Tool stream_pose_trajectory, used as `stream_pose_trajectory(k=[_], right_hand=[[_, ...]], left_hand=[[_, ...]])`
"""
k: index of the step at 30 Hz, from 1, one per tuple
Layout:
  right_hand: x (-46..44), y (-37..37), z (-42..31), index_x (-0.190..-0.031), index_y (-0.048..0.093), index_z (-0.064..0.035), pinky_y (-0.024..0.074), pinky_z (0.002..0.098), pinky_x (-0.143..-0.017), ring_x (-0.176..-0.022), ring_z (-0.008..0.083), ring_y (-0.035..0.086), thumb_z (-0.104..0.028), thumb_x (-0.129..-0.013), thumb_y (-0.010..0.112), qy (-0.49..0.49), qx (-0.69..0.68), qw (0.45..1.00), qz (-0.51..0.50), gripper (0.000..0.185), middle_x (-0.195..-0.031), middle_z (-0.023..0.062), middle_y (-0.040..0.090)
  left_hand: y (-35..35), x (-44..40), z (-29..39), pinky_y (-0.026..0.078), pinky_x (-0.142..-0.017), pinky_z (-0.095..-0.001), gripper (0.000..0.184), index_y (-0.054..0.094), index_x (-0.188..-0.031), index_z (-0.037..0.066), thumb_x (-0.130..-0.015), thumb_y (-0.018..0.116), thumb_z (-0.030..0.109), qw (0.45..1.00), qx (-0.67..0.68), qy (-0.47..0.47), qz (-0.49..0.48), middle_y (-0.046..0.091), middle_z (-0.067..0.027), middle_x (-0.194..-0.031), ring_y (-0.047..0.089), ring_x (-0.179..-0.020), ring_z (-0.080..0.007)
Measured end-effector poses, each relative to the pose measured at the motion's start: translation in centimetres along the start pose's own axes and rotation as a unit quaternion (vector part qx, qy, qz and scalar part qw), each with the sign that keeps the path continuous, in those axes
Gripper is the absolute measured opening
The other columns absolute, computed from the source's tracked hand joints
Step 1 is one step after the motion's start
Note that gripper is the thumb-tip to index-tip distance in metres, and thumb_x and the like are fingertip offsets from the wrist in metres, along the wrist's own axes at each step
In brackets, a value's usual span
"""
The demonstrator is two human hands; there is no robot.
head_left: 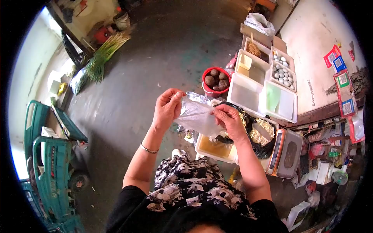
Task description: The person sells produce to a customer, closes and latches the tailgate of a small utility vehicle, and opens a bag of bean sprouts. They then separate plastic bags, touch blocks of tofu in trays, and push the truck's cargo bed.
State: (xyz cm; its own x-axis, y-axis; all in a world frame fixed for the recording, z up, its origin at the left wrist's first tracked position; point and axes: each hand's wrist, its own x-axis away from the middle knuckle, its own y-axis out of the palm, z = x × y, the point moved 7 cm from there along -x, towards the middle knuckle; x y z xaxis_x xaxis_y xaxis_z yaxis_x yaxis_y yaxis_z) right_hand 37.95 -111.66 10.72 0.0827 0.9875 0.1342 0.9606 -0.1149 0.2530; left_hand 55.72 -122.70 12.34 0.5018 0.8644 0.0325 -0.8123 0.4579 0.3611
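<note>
A thin clear plastic bag (197, 113) is stretched between my two hands, above the floor and the near trays. My left hand (168, 108) pinches its left edge with thumb and fingers; a bracelet sits on that wrist. On the other side my right hand (228, 119) pinches the bag's right edge. Just beyond the right hand are a black-lined tray of bean sprouts (262, 132) and a tray of yellowish liquid (215, 146). A red bucket (207, 90) of round brown roots stands past the bag.
White trays (247, 93) run away at the right, some holding eggs (283, 75). A scale (289, 153) lies right of the sprouts. Green onions (99, 62) lie at the upper left. A teal cart (54, 167) stands at the left, and a small fan (340, 176) at the right.
</note>
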Motion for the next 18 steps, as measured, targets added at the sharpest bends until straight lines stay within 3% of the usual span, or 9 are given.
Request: stream_pose_trajectory(k=[3,5,6,9,11,12,15,18], right_hand=[[0.1,-1.1,-0.8,-0.089,0.068,-0.0092,0.0334,0.0165,-0.052,-0.059,0.0,0.043,-0.022,-0.09,0.064,-0.038,-0.005,0.999,0.015,0.013,-0.072,-0.0056,0.062],[0.3,-1.6,-1.5,-0.089,0.068,-0.0093,0.034,0.0166,-0.053,-0.06,0.0,0.044,-0.022,-0.089,0.065,-0.031,0.002,0.999,0.018,0.013,-0.073,-0.0056,0.063],[0.2,-1.9,-1.7,-0.088,0.068,-0.0095,0.0345,0.0166,-0.054,-0.06,-0.0001,0.044,-0.021,-0.089,0.065,-0.026,0.01,0.999,0.024,0.012,-0.075,-0.0055,0.063],[-0.3,-3.2,-2.0,-0.087,0.067,-0.0092,0.0349,0.0166,-0.053,-0.059,0.0002,0.044,-0.021,-0.088,0.067,-0.019,-0.006,0.999,0.032,0.012,-0.071,-0.0065,0.059],[-0.8,-4.3,-2.3,-0.087,0.066,-0.0082,0.0355,0.0169,-0.054,-0.06,0.0008,0.044,-0.022,-0.087,0.068,-0.026,0.003,0.999,0.037,0.014,-0.067,-0.0074,0.053],[-1.1,-4.7,-2.4,-0.087,0.066,-0.0082,0.0355,0.0169,-0.054,-0.06,0.0008,0.044,-0.022,-0.087,0.068,-0.025,0.004,0.999,0.034,0.014,-0.067,-0.0074,0.053],[-1.5,-4.9,-2.8,-0.086,0.066,-0.0079,0.0355,0.0174,-0.056,-0.062,0.0015,0.043,-0.022,-0.087,0.069,-0.059,0.075,0.995,0.006,0.014,-0.068,-0.0079,0.052],[-1.8,-4.5,-2.8,-0.087,0.066,-0.007,0.0349,0.0177,-0.057,-0.064,0.0019,0.043,-0.019,-0.084,0.071,-0.077,0.146,0.986,-0.02,0.014,-0.069,-0.0081,0.051]], left_hand=[[1.4,0.9,-1.8,0.026,-0.039,-0.0194,0.03,0.058,-0.111,0.003,-0.093,0.059,0.027,0.998,-0.002,-0.049,-0.042,0.052,0.0019,-0.069,0.034,-0.045,-0.0021],[2.5,1.5,-3.3,0.029,-0.042,-0.0169,0.053,0.047,-0.129,0.003,-0.088,0.066,0.031,0.992,-0.01,-0.064,-0.11,0.059,-0.0037,-0.09,0.037,-0.049,-0.0013],[3.1,1.9,-3.6,0.032,-0.044,-0.0169,0.057,0.046,-0.132,0.004,-0.085,0.07,0.026,0.99,-0.019,-0.069,-0.117,0.061,-0.0054,-0.094,0.04,-0.052,-0.0015],[3.9,2.9,-3.7,0.033,-0.046,-0.0175,0.058,0.048,-0.131,0.005,-0.081,0.074,0.02,0.988,-0.075,-0.087,-0.105,0.063,-0.0045,-0.09,0.043,-0.055,-0.0022],[3.8,4.2,-5.1,0.035,-0.048,-0.0187,0.049,0.056,-0.123,0.006,-0.079,0.075,0.015,0.95,-0.178,-0.204,-0.157,0.061,-0.0004,-0.079,0.045,-0.058,-0.0029],[3.6,4.5,-5.3,0.035,-0.048,-0.0187,0.049,0.056,-0.123,0.006,-0.079,0.075,0.015,0.951,-0.177,-0.204,-0.153,0.061,-0.0004,-0.079,0.045,-0.058,-0.0029],[3.1,5.2,-4.7,0.036,-0.049,-0.0203,0.02,0.066,-0.101,0.005,-0.082,0.07,0.008,0.953,-0.241,-0.137,-0.122,0.056,0.0035,-0.068,0.046,-0.058,-0.0033],[2.1,6.0,-4.8,0.035,-0.049,-0.0208,0.013,0.066,-0.096,0.004,-0.083,0.068,0.008,0.966,-0.202,-0.139,-0.079,0.054,0.0039,-0.066,0.045,-0.057,-0.0032]])
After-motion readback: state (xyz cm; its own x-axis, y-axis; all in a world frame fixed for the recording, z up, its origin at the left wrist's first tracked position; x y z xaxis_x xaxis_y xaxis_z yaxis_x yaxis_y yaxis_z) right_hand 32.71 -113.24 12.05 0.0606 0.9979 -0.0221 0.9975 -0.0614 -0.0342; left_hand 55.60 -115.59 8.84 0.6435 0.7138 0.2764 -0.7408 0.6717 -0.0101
